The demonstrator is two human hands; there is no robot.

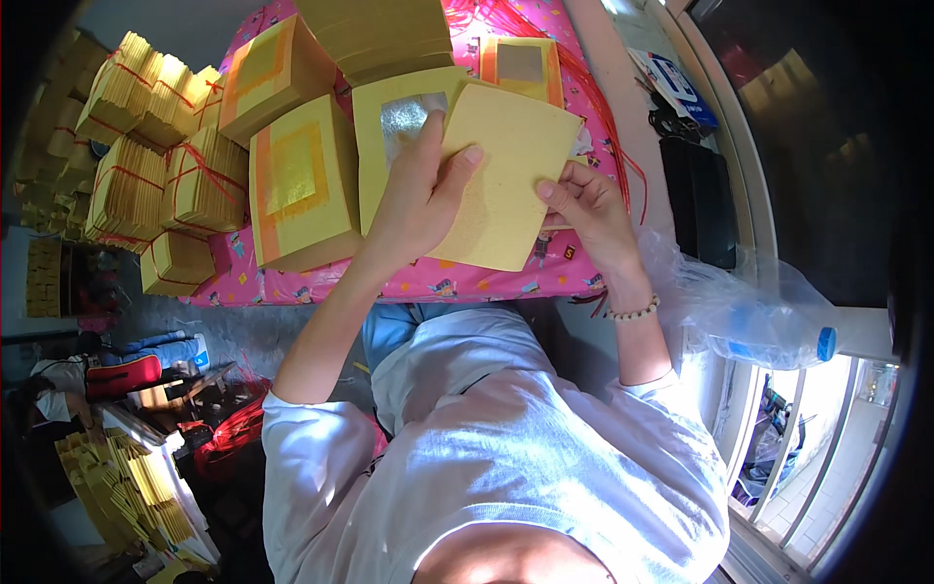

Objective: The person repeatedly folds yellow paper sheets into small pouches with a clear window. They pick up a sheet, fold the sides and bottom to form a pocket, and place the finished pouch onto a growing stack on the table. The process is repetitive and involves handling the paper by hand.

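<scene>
I hold a plain yellow paper sheet (508, 175) tilted over the table; whether it is one sheet or a few together, I cannot tell. My left hand (418, 200) grips its left side, thumb lying on the face. With thumb and fingers, my right hand (589, 209) pinches the lower right edge; a beaded bracelet is on that wrist. Behind my left fingers lies a stack of yellow paper (368, 146) with a silver foil square. To its left stands a thick stack (306, 185) with a gold square framed in orange.
Red-tied paper bundles (206, 180) crowd the left side. More stacks and red ties (593, 88) lie at the back of the pink patterned table cover (409, 284). At right are a black case (696, 200) and a plastic-wrapped bottle (778, 331). Another person sits at far left.
</scene>
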